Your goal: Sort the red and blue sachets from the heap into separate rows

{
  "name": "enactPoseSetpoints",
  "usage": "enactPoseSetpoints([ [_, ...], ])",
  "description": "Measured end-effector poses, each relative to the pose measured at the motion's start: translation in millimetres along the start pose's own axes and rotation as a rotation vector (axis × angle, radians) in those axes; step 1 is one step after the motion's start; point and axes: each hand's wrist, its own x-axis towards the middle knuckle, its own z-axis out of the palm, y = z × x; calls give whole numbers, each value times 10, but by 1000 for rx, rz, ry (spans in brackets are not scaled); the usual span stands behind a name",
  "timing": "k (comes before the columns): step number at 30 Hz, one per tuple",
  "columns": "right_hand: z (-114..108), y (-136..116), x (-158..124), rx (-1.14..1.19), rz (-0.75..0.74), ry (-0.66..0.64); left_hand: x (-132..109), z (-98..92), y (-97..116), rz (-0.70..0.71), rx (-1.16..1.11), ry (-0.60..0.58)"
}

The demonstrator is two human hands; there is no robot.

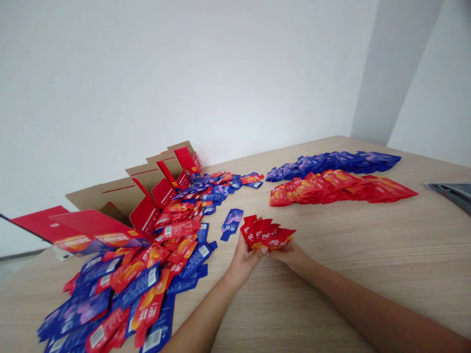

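Several red pouches (265,232) with orange patterns and white lettering are bunched together above the table. My left hand (246,255) grips the bunch from its left side, thumb across the front. On the opposite side my right hand (289,254) is closed around the same pouches, its fingers partly hidden. A single blue pouch (231,223) lies flat on the table just left of the bunch. Further left spreads a mixed heap of red and blue pouches (147,284), lying at all angles.
Open cardboard boxes with red flaps (152,196) stand along the left, behind the heap. At the back right, overlapping rows of blue pouches (334,163) and red pouches (338,187) lie on the wooden table (368,235). A dark flat item (454,193) is at the right edge.
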Motion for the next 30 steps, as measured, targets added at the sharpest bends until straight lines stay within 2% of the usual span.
enactPoseSetpoints([
  [4,-24,55,11,-54,-103,46,46,-52,14,-88,26,-6],
  [7,-20,127,51,-50,-94,-7,87,-18,-13,-148,-59,39],
  [10,-3,145,72,-58,-97,-15,91,80,-64,-106,-70,61],
  [13,17,114,63,-49,-84,17,71,154,-112,-59,-26,5],
  [15,36,82,48,-57,-89,38,75,137,-117,-27,70,-22],
  [17,57,55,34,-72,-100,59,112,37,-81,-2,224,-54],
  [20,77,41,25,-40,-73,82,231,-305,63,3,524,-86],
  [22,75,51,30,34,-31,108,316,-657,195,-12,795,3],
  [25,61,67,52,151,8,170,358,-1262,367,-59,1364,189],
  [26,57,67,62,177,14,192,342,-1449,406,-106,1530,219],
  [28,49,59,81,209,31,225,285,-1751,461,-200,1735,196],
  [30,43,41,95,228,53,242,231,-1922,504,-204,1802,157],
])
